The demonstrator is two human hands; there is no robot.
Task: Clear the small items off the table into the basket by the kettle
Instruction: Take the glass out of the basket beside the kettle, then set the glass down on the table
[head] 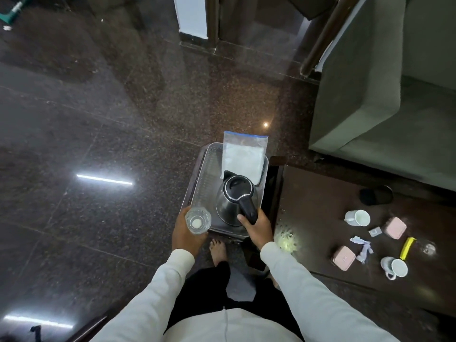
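A steel kettle (230, 199) with a black lid stands in a clear plastic basket (206, 174) on a tray, left of the dark table (318, 206). My right hand (256, 227) grips the kettle's black handle. My left hand (186, 233) holds a clear drinking glass (198, 221) over the basket's near left corner. A zip bag (244, 154) with white contents leans in the basket's far end. On the table lie two pink boxes (395, 227) (343, 257), two white cups (357, 217) (394, 267), a yellow packet (407, 248), a crumpled wrapper (364, 248) and a small sachet (375, 232).
A black round coaster (376, 195) sits at the table's far side. A grey-green sofa (385, 95) stands beyond the table. Polished dark stone floor (98, 119) spreads to the left. My bare foot (218, 251) is just below the tray.
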